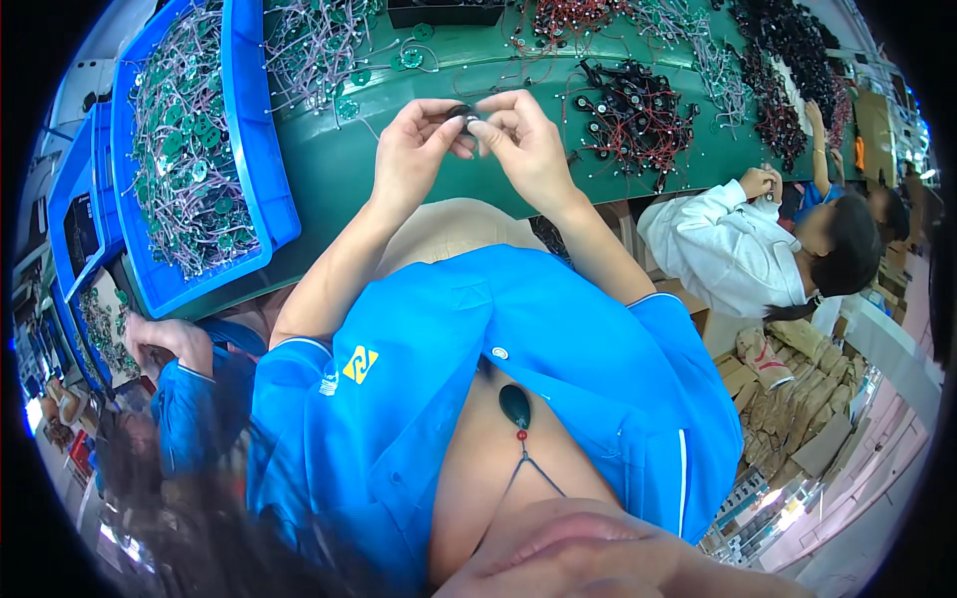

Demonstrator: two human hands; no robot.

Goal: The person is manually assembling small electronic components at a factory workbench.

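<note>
Above the near edge of the green table, my left hand [417, 149] and my right hand [526, 148] meet, thumbs and fingertips pinched. Between the fingertips is a small black part [463, 111] with a pale spot at its lower side; fingers cover most of it, so its exact kind cannot be made out. Both hands grip it. Just right of them lies a pile of black parts with red wires [638, 120]. Toward the far left lies a heap of green round boards with pinkish-grey wires [317, 55].
A blue bin [261, 149] full of wired green boards stands at left. The green table [329, 179] also carries a black tray [444, 14] and more wired piles [698, 60]. A person in a light hoodie [723, 244] sits at right; another person's hand [174, 339] is at left.
</note>
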